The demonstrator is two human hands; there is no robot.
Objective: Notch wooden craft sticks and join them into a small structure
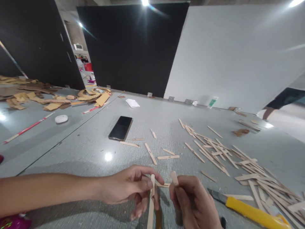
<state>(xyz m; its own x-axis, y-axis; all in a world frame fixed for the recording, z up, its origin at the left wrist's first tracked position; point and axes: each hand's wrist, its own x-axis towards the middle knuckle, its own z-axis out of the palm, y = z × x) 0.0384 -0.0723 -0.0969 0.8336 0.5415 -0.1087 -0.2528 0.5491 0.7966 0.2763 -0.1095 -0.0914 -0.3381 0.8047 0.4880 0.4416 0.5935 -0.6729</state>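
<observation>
My left hand (pixel 128 187) reaches in from the left, its thumb pressing against an upright craft stick (pixel 151 210). That stick seems joined to other pieces, and a slotted craft stick (pixel 166 185) lies just behind it. Close by on the right, my right hand (pixel 194 200) pinches a short craft stick piece (pixel 174 178) between thumb and forefinger. Its lower part is hidden by my fingers. A yellow utility knife (pixel 252 211) rests right of my right hand, blade end toward it.
A heap of loose craft sticks (pixel 264 178) spreads over the right of the grey table (pixel 83 152). Ahead lie a phone (pixel 120 128), a folded white paper (pixel 132 103) and a white case (pixel 61 119). Cardboard scraps (pixel 54 98) cover the far left. Upright panels (pixel 133 47) line the back.
</observation>
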